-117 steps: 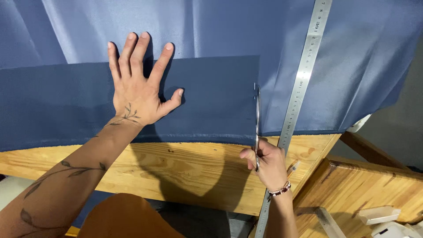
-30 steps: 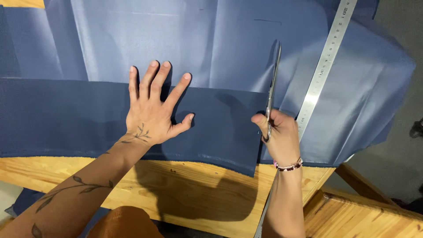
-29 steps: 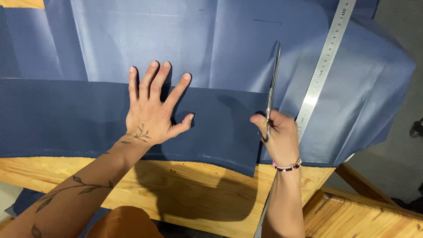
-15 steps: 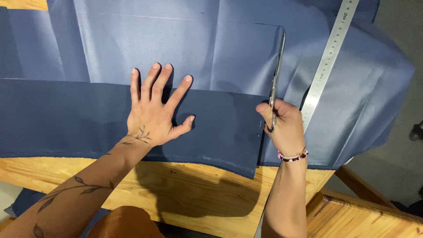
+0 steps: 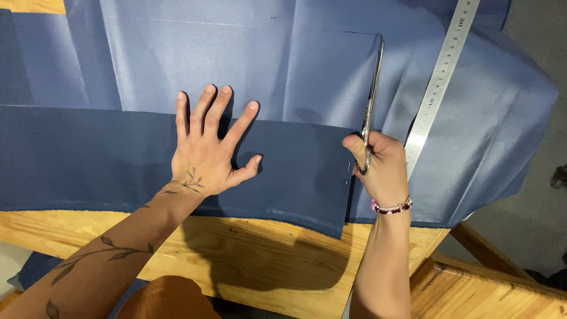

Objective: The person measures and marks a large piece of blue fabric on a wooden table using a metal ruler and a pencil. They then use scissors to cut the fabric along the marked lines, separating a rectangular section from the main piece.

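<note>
Left hand (image 5: pixel 207 156): open, fingers spread, flat on folded blue fabric (image 5: pixel 106 159) | right hand (image 5: pixel 381 168): closed round scissors (image 5: pixel 371 100) handles, blades along fabric's cut edge | steel ruler (image 5: pixel 440 82): just right of scissors | fabric overhangs wooden worktop (image 5: pixel 266 260)

Fabric (image 5: pixel 177 65) blue, folded strip (image 5: pixel 88 159) darker navy; ruler (image 5: pixel 440 82) silver; table (image 5: pixel 266 260) light wood; bracelet (image 5: pixel 391 207) pink-white beaded.
</note>
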